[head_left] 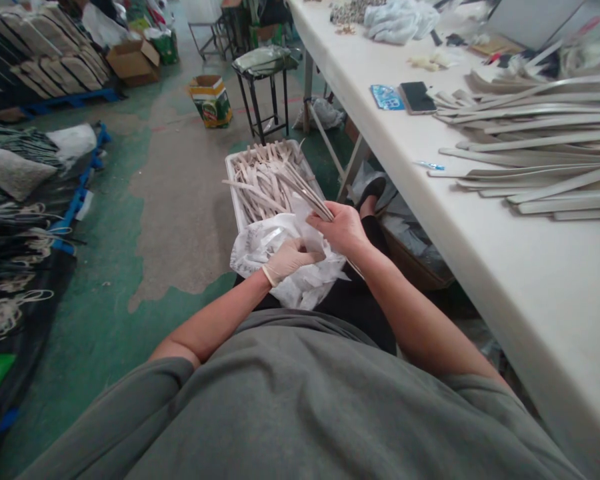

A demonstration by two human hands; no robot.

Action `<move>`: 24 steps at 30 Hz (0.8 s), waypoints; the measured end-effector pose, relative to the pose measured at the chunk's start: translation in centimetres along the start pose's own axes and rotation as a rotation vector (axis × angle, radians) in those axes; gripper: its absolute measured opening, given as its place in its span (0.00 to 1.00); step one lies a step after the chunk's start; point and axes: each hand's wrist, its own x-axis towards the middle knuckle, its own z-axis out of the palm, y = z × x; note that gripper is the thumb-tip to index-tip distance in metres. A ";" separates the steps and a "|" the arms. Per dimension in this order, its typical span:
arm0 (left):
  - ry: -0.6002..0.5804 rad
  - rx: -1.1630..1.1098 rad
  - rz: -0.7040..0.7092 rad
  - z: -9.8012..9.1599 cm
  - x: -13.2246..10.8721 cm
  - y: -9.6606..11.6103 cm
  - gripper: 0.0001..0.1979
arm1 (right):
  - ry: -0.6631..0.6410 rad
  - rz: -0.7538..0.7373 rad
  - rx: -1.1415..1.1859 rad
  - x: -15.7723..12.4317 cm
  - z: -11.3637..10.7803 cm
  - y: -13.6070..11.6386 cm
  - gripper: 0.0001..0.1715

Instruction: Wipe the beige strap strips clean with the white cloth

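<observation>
A thin pale glove covers my left hand (pixel 291 259), whose fingers are curled among the white sheets in a crumpled white plastic bag (pixel 253 245) on my lap. What those fingers pinch is hidden. Bare, my right hand (pixel 344 230) is closed round a bundle of long thin beige strips (pixel 305 190), which slant up and to the left above the bag. A white sheet (pixel 305 217) stands up between the two hands, close to my right fingers. Just beyond the bag, a white crate (pixel 235 190) holds many similar loose strips (pixel 265 177).
To my right runs a long white table (pixel 455 267) bearing piled grey strips (pixel 540 147), a phone (pixel 417 98) and a blue packet (pixel 387 97). Ahead stands a black-legged stool (pixel 253 100) near a yellow-green carton (pixel 211 100). Loaded blue pallets (pixel 93 160) line the left.
</observation>
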 end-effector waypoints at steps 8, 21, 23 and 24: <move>-0.176 0.064 -0.126 1.0 -0.9 -1.5 0.17 | 0.072 0.045 0.077 2.5 -0.6 0.0 0.10; -0.212 0.072 -0.190 1.1 -2.7 -5.2 0.15 | 0.168 -0.106 0.094 7.1 -2.3 3.2 0.12; -0.140 0.048 -0.168 1.9 -3.7 -4.9 0.14 | 0.177 -0.062 0.096 6.8 -1.9 2.7 0.11; -0.084 0.025 -0.149 2.3 -4.2 -4.6 0.14 | 0.181 -0.035 0.101 6.6 -1.7 2.3 0.11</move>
